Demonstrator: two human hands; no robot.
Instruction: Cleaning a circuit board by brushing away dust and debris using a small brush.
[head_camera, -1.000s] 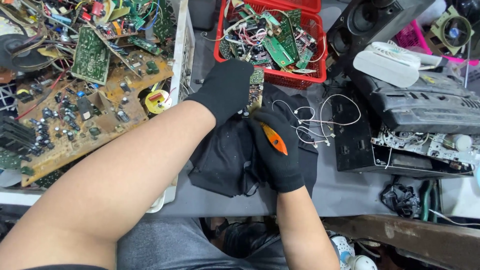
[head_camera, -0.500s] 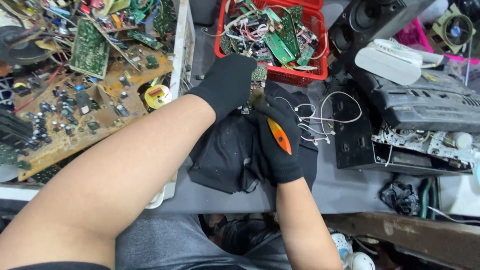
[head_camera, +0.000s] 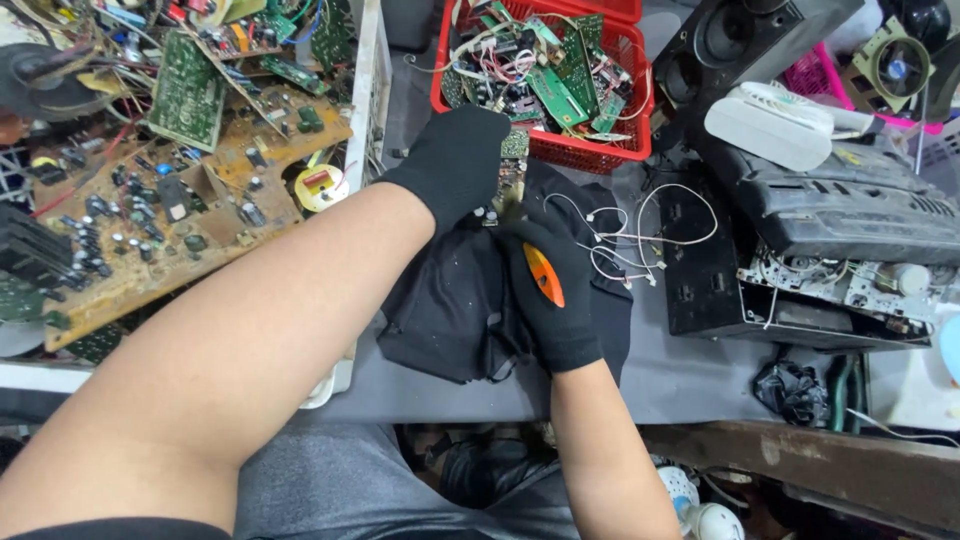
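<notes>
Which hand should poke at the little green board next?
Probably the right hand: it already grips the orange-handled tool, whose end points toward the small circuit board. The left hand is busy covering and steadying that board above the black cloth.

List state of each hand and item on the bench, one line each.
Left hand: black glove, gripping small circuit board.
Right hand: black glove, closed on orange-handled tool, its tip hidden.
Black cloth: crumpled under both hands.
Red basket: full of green boards and wires.
Black casing: opened, white wires trailing out.
Brown circuit board: flat in left pile, components up.
Speaker: cone exposed.
</notes>
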